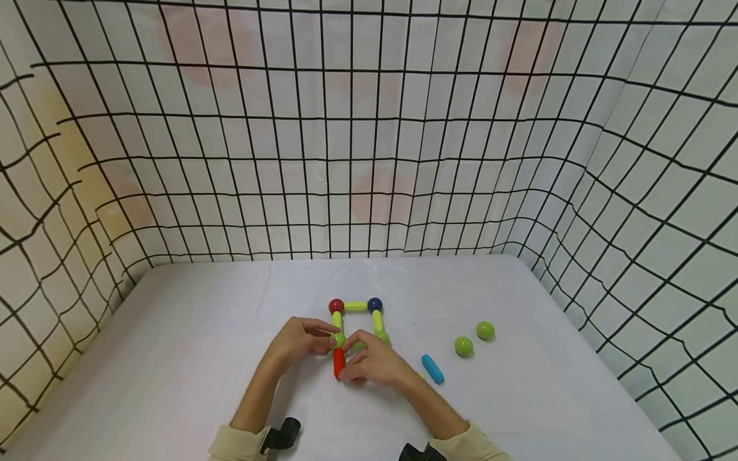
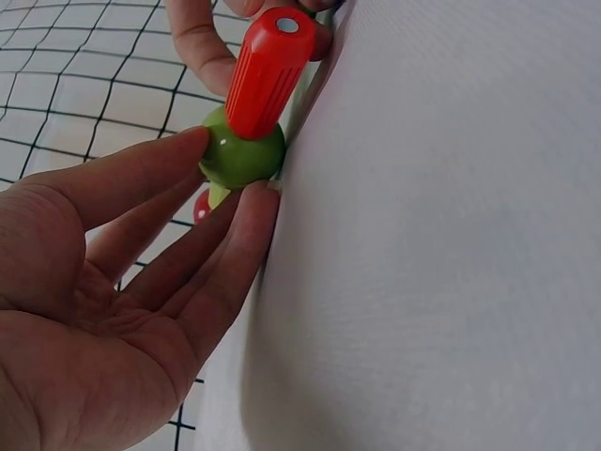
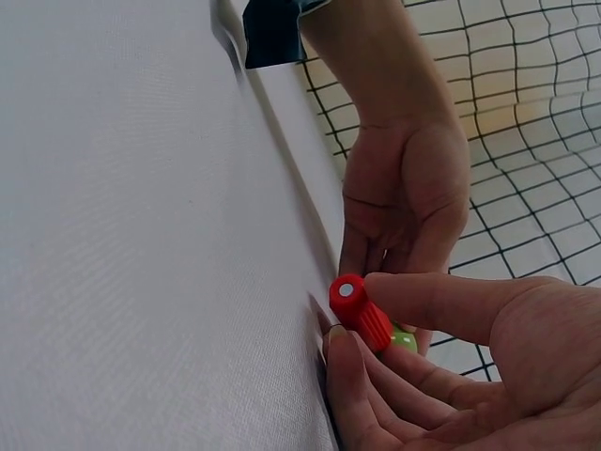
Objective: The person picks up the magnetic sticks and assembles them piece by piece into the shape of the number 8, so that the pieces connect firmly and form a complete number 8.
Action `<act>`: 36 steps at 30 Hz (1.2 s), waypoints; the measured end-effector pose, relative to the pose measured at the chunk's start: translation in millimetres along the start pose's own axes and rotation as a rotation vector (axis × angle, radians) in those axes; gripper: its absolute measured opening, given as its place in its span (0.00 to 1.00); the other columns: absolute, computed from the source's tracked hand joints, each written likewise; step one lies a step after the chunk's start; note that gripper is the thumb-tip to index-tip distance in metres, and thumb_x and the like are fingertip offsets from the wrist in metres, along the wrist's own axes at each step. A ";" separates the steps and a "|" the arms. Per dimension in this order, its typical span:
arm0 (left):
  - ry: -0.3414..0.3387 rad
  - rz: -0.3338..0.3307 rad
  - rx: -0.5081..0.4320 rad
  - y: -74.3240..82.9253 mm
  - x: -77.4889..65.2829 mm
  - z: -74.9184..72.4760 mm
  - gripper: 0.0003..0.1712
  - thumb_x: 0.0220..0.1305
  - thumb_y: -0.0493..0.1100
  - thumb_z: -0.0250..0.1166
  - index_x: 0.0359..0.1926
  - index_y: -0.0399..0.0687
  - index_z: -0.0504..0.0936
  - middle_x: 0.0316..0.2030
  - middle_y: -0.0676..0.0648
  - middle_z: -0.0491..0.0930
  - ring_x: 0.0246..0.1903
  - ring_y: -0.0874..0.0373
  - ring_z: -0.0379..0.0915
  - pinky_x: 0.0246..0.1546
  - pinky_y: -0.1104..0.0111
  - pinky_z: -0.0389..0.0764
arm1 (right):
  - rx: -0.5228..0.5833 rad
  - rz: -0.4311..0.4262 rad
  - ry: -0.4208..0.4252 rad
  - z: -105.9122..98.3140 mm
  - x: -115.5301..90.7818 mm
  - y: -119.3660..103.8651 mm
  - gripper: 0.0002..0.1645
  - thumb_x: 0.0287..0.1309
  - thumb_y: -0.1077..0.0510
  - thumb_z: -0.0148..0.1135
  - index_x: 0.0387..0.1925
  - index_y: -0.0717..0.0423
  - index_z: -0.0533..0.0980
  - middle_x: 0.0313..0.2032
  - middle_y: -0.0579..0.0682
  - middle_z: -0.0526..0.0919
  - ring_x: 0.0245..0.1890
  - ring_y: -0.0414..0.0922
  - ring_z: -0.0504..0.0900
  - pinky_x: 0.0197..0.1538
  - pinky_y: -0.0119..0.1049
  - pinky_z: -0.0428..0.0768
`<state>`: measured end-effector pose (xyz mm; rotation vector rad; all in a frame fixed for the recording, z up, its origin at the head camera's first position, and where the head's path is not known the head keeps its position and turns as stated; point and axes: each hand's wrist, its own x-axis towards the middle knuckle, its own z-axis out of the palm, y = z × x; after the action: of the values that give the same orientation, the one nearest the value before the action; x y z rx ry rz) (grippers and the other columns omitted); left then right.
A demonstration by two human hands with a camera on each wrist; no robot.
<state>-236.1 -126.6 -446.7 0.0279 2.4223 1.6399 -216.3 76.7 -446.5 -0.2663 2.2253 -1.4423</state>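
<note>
Against the green ball (image 2: 237, 160), red rod (image 2: 268, 80).

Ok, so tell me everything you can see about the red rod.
The red rod is short and glossy, apparently plastic, with lengthwise grooves and a round silvery disc in its near end. Its far end meets a light green ball held by the left hand, so it points back toward the person. The right hand seems to pinch it near the disc. Whether it touches the white cloth is unclear.
</note>
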 end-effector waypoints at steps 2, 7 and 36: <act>0.003 -0.003 -0.002 0.1 0.0 0.5 0.11 0.61 0.38 0.71 0.45 0.46 0.91 0.42 0.44 0.89 0.35 0.53 0.86 0.43 0.60 0.84 | 0.002 0.000 -0.003 -0.4 -0.4 -0.7 0.23 0.56 0.61 0.74 0.51 0.53 0.73 0.33 0.50 0.90 0.31 0.46 0.86 0.41 0.37 0.84; 0.013 -0.007 0.001 0.6 -0.2 1.6 0.11 0.61 0.37 0.71 0.45 0.46 0.91 0.41 0.44 0.89 0.35 0.53 0.86 0.43 0.60 0.84 | 0.002 -0.011 -0.005 -1.0 -1.1 -0.8 0.23 0.57 0.61 0.73 0.52 0.54 0.73 0.34 0.51 0.90 0.32 0.45 0.85 0.41 0.37 0.84; 0.048 -0.004 0.008 -0.3 4.5 8.9 0.14 0.63 0.42 0.71 0.49 0.47 0.90 0.40 0.48 0.89 0.30 0.56 0.83 0.40 0.65 0.82 | 0.019 -0.019 0.051 -5.7 1.0 1.4 0.24 0.60 0.61 0.70 0.57 0.54 0.74 0.38 0.52 0.90 0.34 0.45 0.86 0.45 0.39 0.85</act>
<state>-238.8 -118.0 -450.9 -0.0158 2.4623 1.6477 -219.9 81.5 -446.2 -0.2480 2.2541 -1.4951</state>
